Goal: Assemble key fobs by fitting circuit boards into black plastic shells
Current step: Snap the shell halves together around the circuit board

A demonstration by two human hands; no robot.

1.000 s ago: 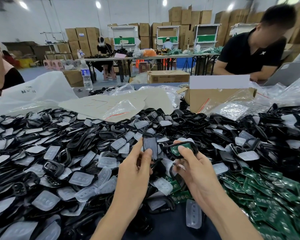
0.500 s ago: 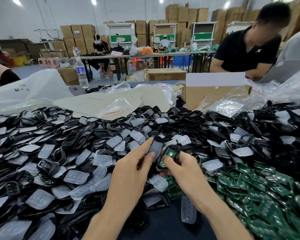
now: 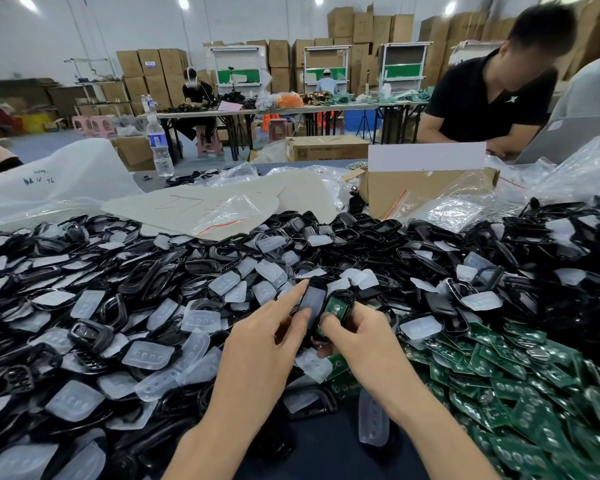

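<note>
Shell (image 3: 311, 301), board (image 3: 336, 310) pinched in both hands (image 3: 260, 344) (image 3: 357, 337)

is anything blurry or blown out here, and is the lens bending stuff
Head view: the left hand with its shell and the right hand with the boarded shell are sharp. The ceiling lights blow out white. The light is even and shadows are soft. The wide-angle bend leans the cartons at the right edge, and the upper corners look smeared.

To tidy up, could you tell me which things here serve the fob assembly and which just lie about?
Job: left hand, black shell; right hand, shell with board; shell pile; green boards.
Idle: water bottle; cardboard box; plastic bag.
</note>
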